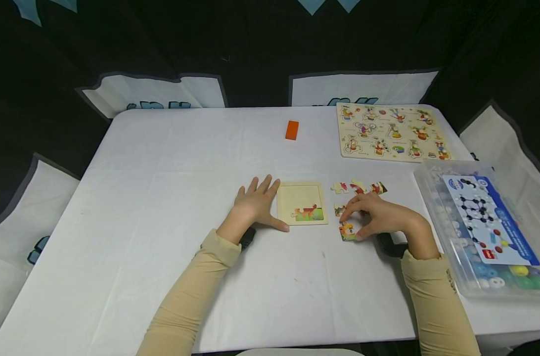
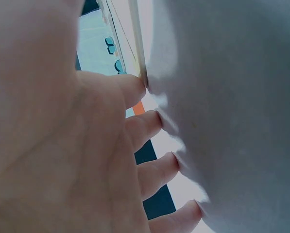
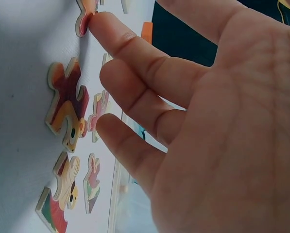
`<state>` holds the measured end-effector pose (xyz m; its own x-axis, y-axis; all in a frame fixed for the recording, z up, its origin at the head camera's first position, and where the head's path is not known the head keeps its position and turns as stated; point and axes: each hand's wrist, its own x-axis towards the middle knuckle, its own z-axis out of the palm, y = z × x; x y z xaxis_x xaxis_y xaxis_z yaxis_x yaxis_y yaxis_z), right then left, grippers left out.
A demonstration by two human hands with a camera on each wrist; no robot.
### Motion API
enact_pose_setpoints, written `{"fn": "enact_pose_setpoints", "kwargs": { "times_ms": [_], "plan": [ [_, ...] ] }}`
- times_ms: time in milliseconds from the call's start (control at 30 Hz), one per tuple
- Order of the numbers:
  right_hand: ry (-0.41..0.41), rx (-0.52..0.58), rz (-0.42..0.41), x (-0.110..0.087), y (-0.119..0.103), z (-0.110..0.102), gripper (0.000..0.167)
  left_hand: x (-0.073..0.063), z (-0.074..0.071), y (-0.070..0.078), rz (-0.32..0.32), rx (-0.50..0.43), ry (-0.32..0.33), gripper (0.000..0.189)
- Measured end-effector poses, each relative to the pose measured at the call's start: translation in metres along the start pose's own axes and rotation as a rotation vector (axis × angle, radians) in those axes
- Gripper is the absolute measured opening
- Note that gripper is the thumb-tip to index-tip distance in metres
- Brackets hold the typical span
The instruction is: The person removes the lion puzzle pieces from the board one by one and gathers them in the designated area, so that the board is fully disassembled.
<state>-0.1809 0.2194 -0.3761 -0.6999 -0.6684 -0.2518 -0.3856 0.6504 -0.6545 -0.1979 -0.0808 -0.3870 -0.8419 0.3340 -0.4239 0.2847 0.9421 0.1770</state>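
Observation:
My left hand is spread beside a small square wooden puzzle tray. In the left wrist view its fingertips press on the cloth, one right at the tray's edge. Joined puzzle pieces with an orange animal on green fill the tray's lower right. To the right, my right hand has its index finger and thumb at opposite sides of a jigsaw piece on the table. The index fingertip meets that piece's edge in the right wrist view; its other fingers hang over another piece.
More loose jigsaw pieces lie beyond the right hand. An orange block sits at the back. A larger picture board is at the back right, near a clear plastic box of beads along the right side.

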Motion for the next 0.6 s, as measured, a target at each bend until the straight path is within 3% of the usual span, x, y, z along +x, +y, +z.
{"fn": "enact_pose_setpoints", "kwargs": {
  "times_ms": [300, 467, 600],
  "plan": [
    [-0.001, 0.050, -0.056, -0.001, 0.001, -0.002, 0.035, -0.001, 0.000, 0.000, 0.011, 0.003, 0.011, 0.121],
    [0.144, 0.036, -0.096, 0.011, -0.003, 0.004, 0.024, 0.001, 0.000, -0.001, 0.002, 0.004, 0.000, 0.121],
    [0.222, -0.019, -0.104, 0.024, -0.010, 0.012, 0.028, 0.001, -0.002, -0.001, 0.006, -0.009, -0.014, 0.126]
  ]
}}
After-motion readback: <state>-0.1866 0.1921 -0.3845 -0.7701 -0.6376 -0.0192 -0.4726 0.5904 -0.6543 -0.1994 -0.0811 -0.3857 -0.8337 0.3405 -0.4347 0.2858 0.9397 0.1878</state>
